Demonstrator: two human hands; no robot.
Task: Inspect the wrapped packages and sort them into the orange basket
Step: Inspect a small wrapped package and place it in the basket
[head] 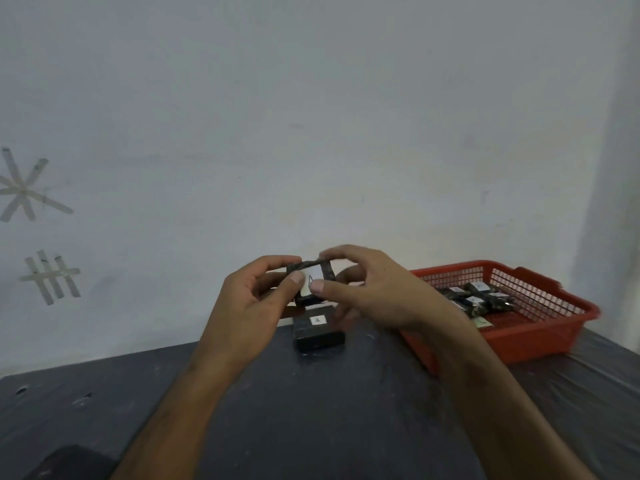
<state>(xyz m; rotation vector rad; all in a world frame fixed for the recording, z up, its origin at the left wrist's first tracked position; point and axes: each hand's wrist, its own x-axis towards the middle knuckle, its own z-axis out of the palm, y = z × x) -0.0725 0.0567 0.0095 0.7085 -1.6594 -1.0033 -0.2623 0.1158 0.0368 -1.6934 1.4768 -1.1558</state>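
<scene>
Dark table (311, 410): left hand (249, 306), right hand (374, 292) both pinch package (311, 282) between them.

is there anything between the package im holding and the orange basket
Nothing visible blocks it. The package is held up by both the left hand and right hand, above the table. The orange basket sits open to the right, with packages already inside.
</scene>
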